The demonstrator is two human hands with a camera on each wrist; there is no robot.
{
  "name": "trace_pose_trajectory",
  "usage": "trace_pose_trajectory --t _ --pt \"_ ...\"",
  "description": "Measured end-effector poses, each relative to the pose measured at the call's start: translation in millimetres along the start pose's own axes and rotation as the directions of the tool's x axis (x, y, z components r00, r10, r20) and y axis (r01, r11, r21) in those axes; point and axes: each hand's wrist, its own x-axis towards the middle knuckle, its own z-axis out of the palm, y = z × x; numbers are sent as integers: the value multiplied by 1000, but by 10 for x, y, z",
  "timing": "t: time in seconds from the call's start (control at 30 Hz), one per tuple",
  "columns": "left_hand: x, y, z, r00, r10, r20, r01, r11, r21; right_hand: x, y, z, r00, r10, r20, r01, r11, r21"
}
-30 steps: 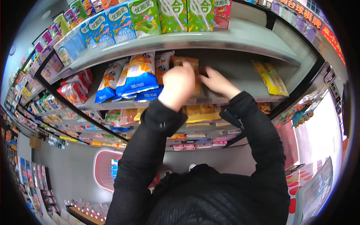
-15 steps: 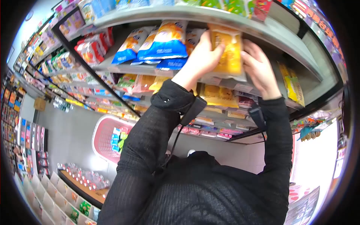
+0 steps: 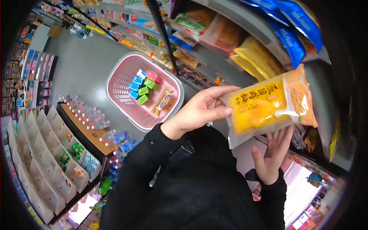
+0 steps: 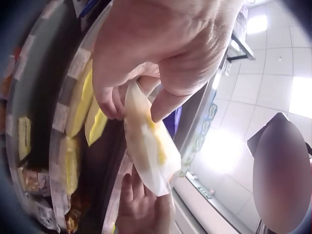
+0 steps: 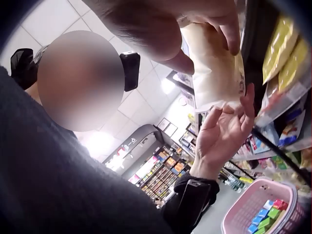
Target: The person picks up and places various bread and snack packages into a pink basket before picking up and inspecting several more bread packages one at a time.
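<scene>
A yellow bread packet (image 3: 264,105) in a clear wrapper with an orange end is held up in front of the shelf. My left hand (image 3: 195,113) pinches its left end between thumb and fingers; the left wrist view shows the wrapper edge (image 4: 146,131) in that pinch. My right hand (image 3: 272,155) is at the packet's lower right, palm up with fingers fairly straight, the fingertips partly hidden behind the packet. In the right wrist view, the right thumb and fingers lie along the two sides of the packet (image 5: 214,68).
On the floor to the left stands a pink basket (image 3: 119,90) with several small cartons (image 3: 143,91) and a brown snack packet (image 3: 163,101). Shelves of packaged bread (image 3: 257,57) run along the upper right. Bottles (image 3: 86,111) and white divided bins (image 3: 46,165) are at lower left.
The bread packet has come off the shelf toward my body, now tilted sideways in the left hand. The right hand has dropped below it. The view has turned toward the basket.
</scene>
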Motion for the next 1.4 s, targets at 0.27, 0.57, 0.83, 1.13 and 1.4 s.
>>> trace_pose_trajectory --t 0.27,0.57,0.83,1.13,1.4 --pt "123 115 -344 972 184 146 -219 935 279 129 226 351 887 101 -452 -49 991 125" --pt "308 225 -63 951 -51 306 37 998 49 198 36 175 823 246 -513 -38 924 381" --pt "-162 125 -495 999 -21 50 19 999 28 396 251 438 983 185 -5 -171 917 359" --pt "-1034 88 -2065 750 -145 -645 379 894 240 1096 1400 2455 769 359 529 -618 629 471" --pt "-1297 -788 -3381 586 -230 -777 480 871 104 723 2456 3858 666 614 425 -697 714 61"
